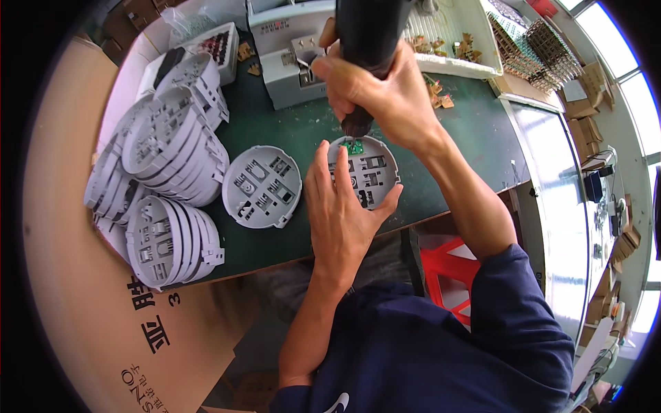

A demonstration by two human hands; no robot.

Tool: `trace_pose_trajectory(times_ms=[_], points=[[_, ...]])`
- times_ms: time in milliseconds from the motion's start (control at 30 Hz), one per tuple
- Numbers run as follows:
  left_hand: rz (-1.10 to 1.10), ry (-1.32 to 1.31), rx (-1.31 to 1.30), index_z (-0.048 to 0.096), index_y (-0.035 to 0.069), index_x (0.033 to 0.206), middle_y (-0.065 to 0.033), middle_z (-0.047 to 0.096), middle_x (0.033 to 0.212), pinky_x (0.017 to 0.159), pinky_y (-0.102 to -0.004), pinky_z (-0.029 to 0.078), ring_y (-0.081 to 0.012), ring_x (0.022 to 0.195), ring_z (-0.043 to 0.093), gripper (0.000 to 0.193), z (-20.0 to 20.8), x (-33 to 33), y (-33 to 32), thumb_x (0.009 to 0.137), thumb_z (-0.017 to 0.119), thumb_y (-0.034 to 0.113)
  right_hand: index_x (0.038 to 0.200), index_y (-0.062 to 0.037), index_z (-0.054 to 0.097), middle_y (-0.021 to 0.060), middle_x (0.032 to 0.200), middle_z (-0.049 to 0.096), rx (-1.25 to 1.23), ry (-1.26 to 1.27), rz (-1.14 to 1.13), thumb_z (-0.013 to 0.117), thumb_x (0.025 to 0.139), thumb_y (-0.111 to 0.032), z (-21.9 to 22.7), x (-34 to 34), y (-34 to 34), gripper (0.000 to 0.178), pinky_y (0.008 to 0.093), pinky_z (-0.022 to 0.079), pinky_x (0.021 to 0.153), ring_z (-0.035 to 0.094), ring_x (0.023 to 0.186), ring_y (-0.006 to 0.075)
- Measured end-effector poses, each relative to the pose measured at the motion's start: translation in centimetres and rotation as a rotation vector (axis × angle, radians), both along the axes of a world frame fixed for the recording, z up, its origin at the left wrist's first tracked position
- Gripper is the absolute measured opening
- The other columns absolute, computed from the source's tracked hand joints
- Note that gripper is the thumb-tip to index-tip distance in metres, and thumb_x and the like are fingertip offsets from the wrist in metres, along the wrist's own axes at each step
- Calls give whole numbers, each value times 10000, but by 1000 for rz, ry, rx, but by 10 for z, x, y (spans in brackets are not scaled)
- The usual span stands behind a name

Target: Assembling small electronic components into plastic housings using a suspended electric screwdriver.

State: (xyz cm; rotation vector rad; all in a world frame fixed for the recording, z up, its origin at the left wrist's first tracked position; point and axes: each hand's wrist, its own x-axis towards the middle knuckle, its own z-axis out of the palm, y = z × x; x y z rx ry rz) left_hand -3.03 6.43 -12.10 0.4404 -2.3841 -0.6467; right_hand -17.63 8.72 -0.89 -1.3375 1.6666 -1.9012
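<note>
Round grey plastic base plate (372, 172): lies flat on the dark green desk (303, 131), near its front edge, ribbed inner side up; a small green circuit board (354, 146) sits in its upper part.
Left hand (341, 206): open, fingers spread, palm down on the plate's left half, thumb against its right rim; it presses the plate flat rather than grasping it.
Right hand (375, 93): closed around the black handle of a powered screwdriver (368, 34), held upright above the plate.
Screwdriver tip: dark nose points down, just at the green board; actual contact cannot be told.
Second grey round plate (261, 187): flat on the desk just left of the first, not touching it.
Stacks of the same grey plates (172, 138): leaning in rows at the desk's left end, partly over a brown cardboard sheet (82, 289).
Grey box-shaped device (296, 62): behind the hands, toward the desk's back.
White tray of small parts (461, 41): back right.
Red plastic stool (447, 268): under the desk's front edge.
</note>
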Motion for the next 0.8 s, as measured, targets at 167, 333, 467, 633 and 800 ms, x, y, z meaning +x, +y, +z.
trace_pose_trajectory(times_ms=[167,333,467,633,800], points=[[-1,42,21,443,-43,1445,-287,446,1459,1083,-528,425,-451,1266,500,936,-1,4,0,795,847,495,1323,23,591,28,788,659,-2,62,49,830,901,-347,8,-4,-1,610,246,509,601,630,625,87],[-38,118,30,413,-38,1481,-283,440,1480,1104,-536,406,-450,1325,473,985,4,7,3,779,863,487,1399,3,533,68,944,699,88,149,-18,836,893,-383,15,-8,9,705,292,565,761,695,854,139],[-98,347,2,376,-16,1518,-312,407,1503,1091,-549,424,-464,1352,455,1036,11,12,0,749,902,438,1576,-13,321,223,1340,639,473,241,-113,804,923,-299,-8,13,59,861,384,527,1001,627,1231,268],[-202,200,-28,372,-9,1546,-290,341,1602,1194,-554,319,-469,1480,328,1147,45,18,-3,716,849,623,1433,-7,544,149,1320,636,508,143,-101,718,968,-159,-23,6,137,519,349,496,1047,601,1213,211],[-12,-324,-279,492,6,1446,-237,384,1590,1190,-519,331,-434,1459,346,916,80,57,-68,740,878,444,1502,-311,519,118,1246,735,786,700,-1292,612,1008,-95,-41,-80,342,547,418,604,841,745,1038,286]])
